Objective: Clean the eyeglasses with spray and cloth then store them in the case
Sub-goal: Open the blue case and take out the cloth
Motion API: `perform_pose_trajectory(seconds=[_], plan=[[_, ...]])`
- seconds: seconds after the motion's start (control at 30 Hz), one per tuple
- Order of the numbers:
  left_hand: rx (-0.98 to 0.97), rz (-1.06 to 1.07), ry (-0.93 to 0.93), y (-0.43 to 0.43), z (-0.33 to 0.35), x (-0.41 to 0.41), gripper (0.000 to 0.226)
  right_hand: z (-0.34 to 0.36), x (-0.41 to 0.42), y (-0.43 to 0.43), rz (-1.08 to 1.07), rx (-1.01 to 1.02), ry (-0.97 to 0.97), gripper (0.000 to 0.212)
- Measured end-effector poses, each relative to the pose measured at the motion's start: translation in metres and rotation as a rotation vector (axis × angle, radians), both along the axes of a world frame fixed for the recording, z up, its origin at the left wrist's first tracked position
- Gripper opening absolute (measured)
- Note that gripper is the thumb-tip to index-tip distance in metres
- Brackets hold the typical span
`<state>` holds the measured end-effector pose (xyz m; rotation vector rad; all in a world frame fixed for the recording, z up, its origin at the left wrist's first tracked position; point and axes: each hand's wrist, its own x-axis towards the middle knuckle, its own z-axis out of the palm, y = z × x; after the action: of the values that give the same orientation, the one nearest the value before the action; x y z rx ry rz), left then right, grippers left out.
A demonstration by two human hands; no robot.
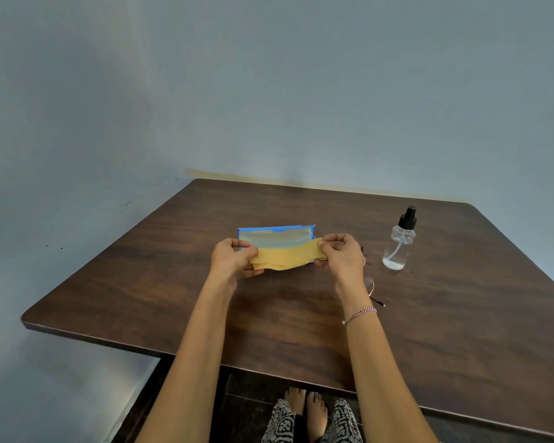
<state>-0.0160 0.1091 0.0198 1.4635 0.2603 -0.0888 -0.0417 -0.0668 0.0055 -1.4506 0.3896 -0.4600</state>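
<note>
A yellow cloth (285, 257) is stretched between my hands above the table. My left hand (232, 259) grips its left end and my right hand (341, 255) pinches its right end. Just behind the cloth stands the blue eyeglass case (274, 235), its lid raised and its pale lining showing. The eyeglasses (370, 284), thin pink-rimmed with dark temple tips, lie on the table to the right, mostly hidden behind my right hand and wrist. A clear spray bottle (399, 243) with a black nozzle stands upright at the right.
The dark wooden table (301, 314) sits against a grey wall, with its near edge running diagonally across the bottom. Below that edge I see my bare feet (306, 407) on a dark floor.
</note>
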Motion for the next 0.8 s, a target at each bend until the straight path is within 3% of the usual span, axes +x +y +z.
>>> perform_pose_trajectory(seconds=[0.17,0.33,0.6,0.7,0.8], plan=[[-0.010,-0.087,-0.012,-0.013,-0.008,-0.025,0.030,-0.004,-0.019,0.007,-0.061,-0.421,-0.079,0.018],[0.006,-0.091,-0.026,-0.025,-0.006,-0.031,0.035,0.000,-0.031,0.032,0.051,-0.545,-0.122,0.029],[-0.084,-0.070,0.000,-0.026,-0.009,-0.029,0.025,-0.001,-0.043,0.044,0.189,-0.726,-0.112,0.022],[-0.101,-0.068,-0.006,-0.022,-0.009,-0.032,0.031,-0.002,-0.044,0.039,0.246,-0.599,-0.145,0.017],[-0.116,-0.061,-0.012,-0.021,-0.008,-0.034,0.031,-0.008,-0.038,0.032,0.092,-0.412,-0.168,0.012]])
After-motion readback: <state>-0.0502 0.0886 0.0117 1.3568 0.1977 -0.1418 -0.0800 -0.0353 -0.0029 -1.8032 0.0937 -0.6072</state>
